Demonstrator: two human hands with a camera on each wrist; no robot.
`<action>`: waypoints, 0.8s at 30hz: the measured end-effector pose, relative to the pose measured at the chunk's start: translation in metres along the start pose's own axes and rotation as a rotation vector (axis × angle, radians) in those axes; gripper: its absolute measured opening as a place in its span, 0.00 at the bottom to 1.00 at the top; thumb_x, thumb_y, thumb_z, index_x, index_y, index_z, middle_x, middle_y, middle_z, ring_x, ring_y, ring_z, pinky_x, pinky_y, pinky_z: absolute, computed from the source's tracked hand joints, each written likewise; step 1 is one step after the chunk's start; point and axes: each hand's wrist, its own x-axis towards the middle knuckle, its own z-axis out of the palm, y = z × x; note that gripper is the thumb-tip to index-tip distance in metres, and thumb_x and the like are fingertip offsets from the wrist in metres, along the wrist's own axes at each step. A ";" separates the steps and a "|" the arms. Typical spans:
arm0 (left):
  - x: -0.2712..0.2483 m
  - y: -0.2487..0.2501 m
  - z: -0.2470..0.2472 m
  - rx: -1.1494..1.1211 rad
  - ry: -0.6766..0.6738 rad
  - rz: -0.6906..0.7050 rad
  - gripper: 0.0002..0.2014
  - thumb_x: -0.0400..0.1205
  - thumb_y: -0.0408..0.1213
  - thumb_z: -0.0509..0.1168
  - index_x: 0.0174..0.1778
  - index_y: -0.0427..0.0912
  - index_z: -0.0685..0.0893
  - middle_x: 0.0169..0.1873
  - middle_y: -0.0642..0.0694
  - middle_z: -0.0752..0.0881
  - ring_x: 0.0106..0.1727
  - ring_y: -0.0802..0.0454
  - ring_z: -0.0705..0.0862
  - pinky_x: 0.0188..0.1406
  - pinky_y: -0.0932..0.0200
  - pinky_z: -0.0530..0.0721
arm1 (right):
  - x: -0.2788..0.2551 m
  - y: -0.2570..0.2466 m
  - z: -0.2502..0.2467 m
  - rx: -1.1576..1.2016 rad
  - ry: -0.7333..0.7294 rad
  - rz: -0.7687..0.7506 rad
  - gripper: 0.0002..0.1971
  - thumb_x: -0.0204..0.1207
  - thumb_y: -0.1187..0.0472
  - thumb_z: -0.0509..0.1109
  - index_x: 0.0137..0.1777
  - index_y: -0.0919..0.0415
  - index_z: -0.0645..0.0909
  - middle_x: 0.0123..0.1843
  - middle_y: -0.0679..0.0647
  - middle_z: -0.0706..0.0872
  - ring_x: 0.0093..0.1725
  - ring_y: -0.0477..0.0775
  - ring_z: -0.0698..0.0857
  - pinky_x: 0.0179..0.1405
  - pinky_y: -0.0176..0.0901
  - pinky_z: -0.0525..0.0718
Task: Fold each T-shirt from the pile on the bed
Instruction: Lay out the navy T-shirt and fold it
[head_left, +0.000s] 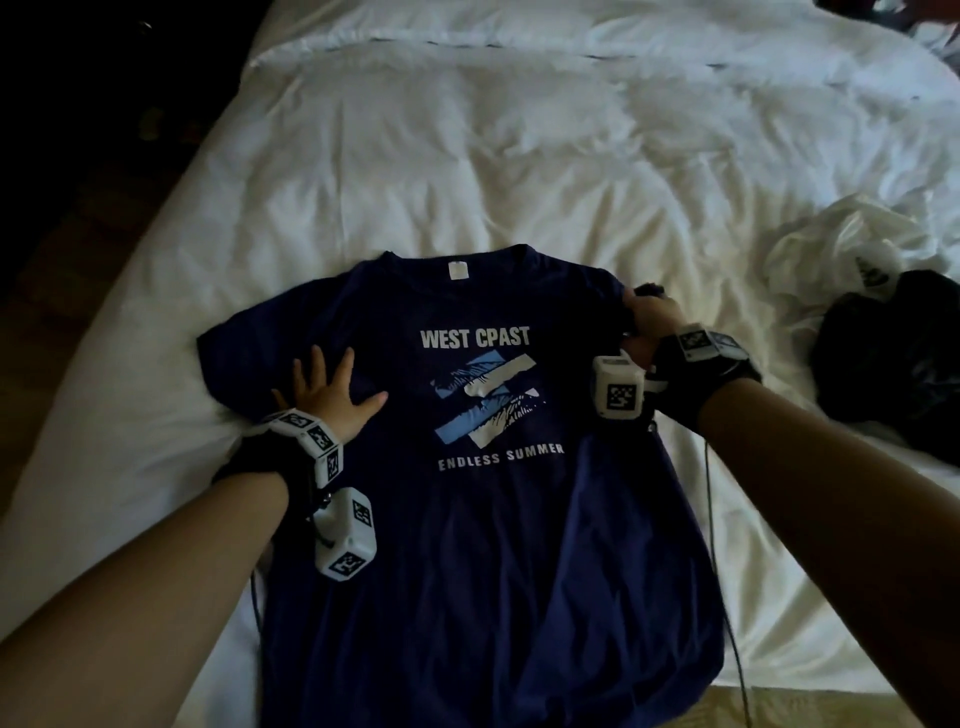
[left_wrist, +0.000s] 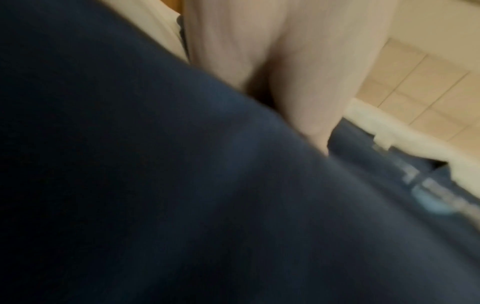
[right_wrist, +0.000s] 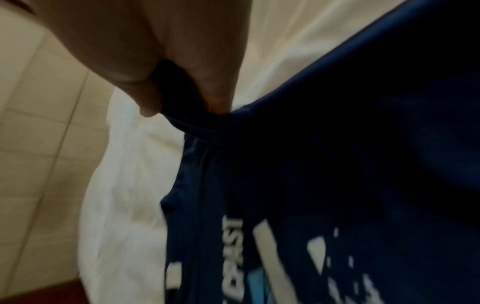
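Note:
A navy T-shirt (head_left: 498, 545) with white "WEST CPAST" lettering and a blue-white print lies face up on the white bed (head_left: 467, 171), collar away from me. My left hand (head_left: 332, 392) lies flat with spread fingers on the shirt's left chest, near the left sleeve. My right hand (head_left: 647, 317) pinches the right sleeve's fabric at the shoulder. In the right wrist view the thumb and fingers (right_wrist: 207, 88) squeeze a dark fold of the T-shirt (right_wrist: 324, 164). The left wrist view is blurred; it shows the left hand (left_wrist: 298, 72) on the navy T-shirt (left_wrist: 155, 185).
A crumpled white plastic bag (head_left: 852, 244) and a black garment heap (head_left: 893, 358) sit at the bed's right side. More clothes peek in at the far right corner (head_left: 893, 15). The bed's left edge drops to a dark floor (head_left: 67, 260). Thin cables trail from both wrists.

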 end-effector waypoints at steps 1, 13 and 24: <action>-0.001 -0.003 -0.005 -0.085 0.062 0.015 0.36 0.82 0.58 0.60 0.83 0.51 0.55 0.84 0.41 0.48 0.84 0.39 0.48 0.79 0.37 0.49 | -0.006 -0.007 0.014 0.003 -0.021 -0.033 0.22 0.84 0.62 0.60 0.75 0.70 0.66 0.43 0.51 0.77 0.38 0.48 0.77 0.52 0.48 0.80; -0.014 -0.091 -0.063 -1.160 0.297 -0.118 0.10 0.84 0.30 0.63 0.36 0.39 0.81 0.25 0.46 0.86 0.33 0.50 0.84 0.40 0.60 0.85 | -0.133 -0.015 0.225 -0.087 -0.326 -0.269 0.07 0.81 0.62 0.63 0.47 0.60 0.66 0.38 0.55 0.73 0.45 0.58 0.77 0.52 0.58 0.79; -0.015 -0.107 -0.068 -1.414 0.101 -0.277 0.22 0.86 0.48 0.58 0.63 0.31 0.81 0.52 0.36 0.86 0.47 0.46 0.86 0.44 0.58 0.85 | -0.168 0.061 0.297 -0.825 -0.797 -0.514 0.14 0.84 0.57 0.62 0.59 0.69 0.73 0.53 0.65 0.79 0.47 0.55 0.76 0.48 0.44 0.73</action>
